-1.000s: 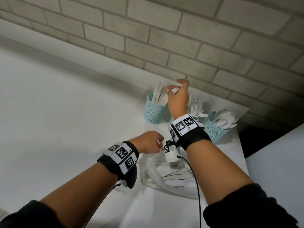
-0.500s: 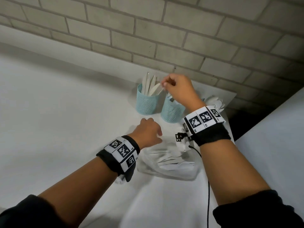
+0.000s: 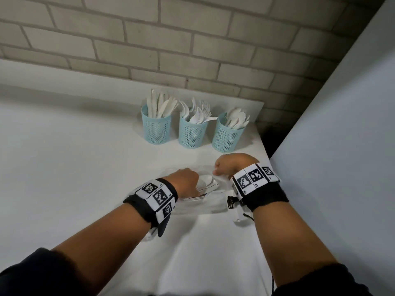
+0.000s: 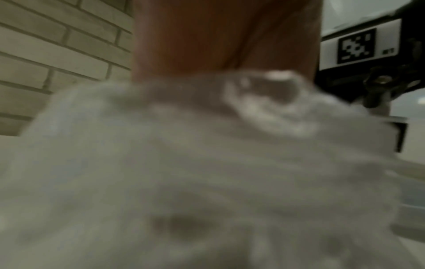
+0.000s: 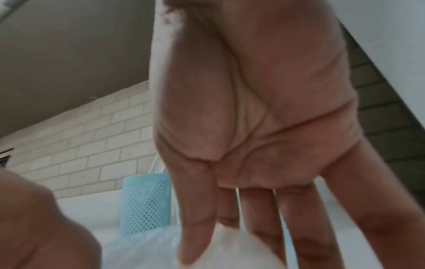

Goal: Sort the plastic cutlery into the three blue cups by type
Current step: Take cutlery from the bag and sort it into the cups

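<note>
Three blue mesh cups stand in a row by the brick wall: the left cup [image 3: 156, 130] holds knives, the middle cup [image 3: 192, 134] forks, the right cup [image 3: 226, 137] spoons. In front of them lies a clear plastic bag [image 3: 205, 201] with white cutlery; a spoon [image 3: 207, 180] shows at its mouth. My left hand [image 3: 185, 180] is curled on the bag's left edge and grips it. My right hand [image 3: 232, 165] is at the bag's mouth, and its fingers [image 5: 260, 218] point straight down with nothing in them. In the left wrist view the bag [image 4: 207, 172] is a blur.
The white table [image 3: 74, 167] ends just right of the cups and the bag. A tall white panel [image 3: 342, 146] rises close by on the right. The brick wall [image 3: 192, 50] runs behind the cups. One blue cup [image 5: 146, 203] shows beside my right palm.
My right hand has let go of a knife at the left cup and come down to the bag's mouth, empty. My left hand has stayed on the bag.
</note>
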Available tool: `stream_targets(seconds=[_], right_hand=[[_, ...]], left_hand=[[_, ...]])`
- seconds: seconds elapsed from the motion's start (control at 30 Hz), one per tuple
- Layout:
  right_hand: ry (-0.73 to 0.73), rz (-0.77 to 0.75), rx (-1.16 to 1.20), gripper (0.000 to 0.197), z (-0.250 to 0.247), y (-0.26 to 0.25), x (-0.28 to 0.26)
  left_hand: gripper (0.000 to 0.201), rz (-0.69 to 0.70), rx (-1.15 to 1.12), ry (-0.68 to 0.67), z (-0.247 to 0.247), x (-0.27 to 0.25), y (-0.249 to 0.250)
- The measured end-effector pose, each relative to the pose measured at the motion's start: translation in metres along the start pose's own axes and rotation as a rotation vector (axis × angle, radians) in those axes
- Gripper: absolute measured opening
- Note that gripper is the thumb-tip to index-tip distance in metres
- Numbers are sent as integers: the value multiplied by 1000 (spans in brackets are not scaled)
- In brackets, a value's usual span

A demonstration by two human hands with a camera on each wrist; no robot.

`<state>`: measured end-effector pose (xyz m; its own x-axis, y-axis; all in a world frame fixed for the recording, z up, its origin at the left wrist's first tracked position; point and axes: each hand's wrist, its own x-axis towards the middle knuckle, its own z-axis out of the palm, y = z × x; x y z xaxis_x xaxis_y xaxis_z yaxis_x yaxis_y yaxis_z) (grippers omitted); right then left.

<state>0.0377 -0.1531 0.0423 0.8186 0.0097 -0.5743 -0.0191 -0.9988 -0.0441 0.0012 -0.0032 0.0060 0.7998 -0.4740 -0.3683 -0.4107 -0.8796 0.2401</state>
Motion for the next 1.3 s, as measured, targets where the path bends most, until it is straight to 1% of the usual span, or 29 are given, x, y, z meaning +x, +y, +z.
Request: stream_targets(seconds=[0.07,0.13,0.2,0.23,0.33,0.4,0.43,0.57,0.63,0.73,0.77,0.8,0.83,0.87,0.9,0.93,1.0,1.07,1.13,1.2,1.23,1.3], right_hand=[[-6,-4,5,21,9,2,-3],[5,-20,39,23,16,4,-3],[45,-43,119,22,21,6,-2],[73,-50,170,17,23,7,-2],[168,-43,314,24,27,11,0],[217,-50,387,19,28,12,-1],[242,-48,415,21,29,13,-1],[247,-40,486,20,32,16,2],[234,-32,513,22,32,17,4],[211,-28,536,29,31,19,5],[201,-25,542,31,31,19,5],[194,-23,539,32,30,19,5],[189,-23,528,30,29,19,3],[180,-25,512,25,27,18,2],[172,-27,492,18,25,18,0],[166,-22,475,18,22,17,-2],[154,-12,461,25,15,16,-5],[162,-29,453,26,5,13,-10],[216,-63,480,26,-6,10,-11],[281,-111,608,27,-15,6,-12],[284,-134,736,30,-19,4,-12],[235,-197,999,35,-25,-1,-16]], left_hand=[[51,-28,21,-23,3,1,0],[57,-54,27,-41,6,2,-1],[58,-63,27,-37,8,3,-3],[57,-59,33,-29,8,3,-3],[53,-22,33,5,9,2,-4],[49,16,24,31,8,1,-6],[47,33,24,42,8,1,-8],[39,61,-26,63,3,0,-15],[37,64,-105,62,0,0,-18],[42,78,-296,47,-6,-2,-22],[38,91,-350,42,-8,-4,-23],[30,98,-409,40,-8,-4,-24],[16,101,-474,36,-9,-5,-25],[8,103,-532,33,-11,-5,-26],[11,110,-573,39,-13,-6,-26],[15,108,-602,47,-15,-7,-26],[19,102,-675,52,-18,-7,-29],[18,101,-796,44,-20,-6,-31],[14,103,-937,51,-22,-5,-33],[14,108,-1033,70,-24,-4,-36],[15,109,-1073,83,-25,-4,-36],[22,106,-1175,117,-28,-3,-35]])
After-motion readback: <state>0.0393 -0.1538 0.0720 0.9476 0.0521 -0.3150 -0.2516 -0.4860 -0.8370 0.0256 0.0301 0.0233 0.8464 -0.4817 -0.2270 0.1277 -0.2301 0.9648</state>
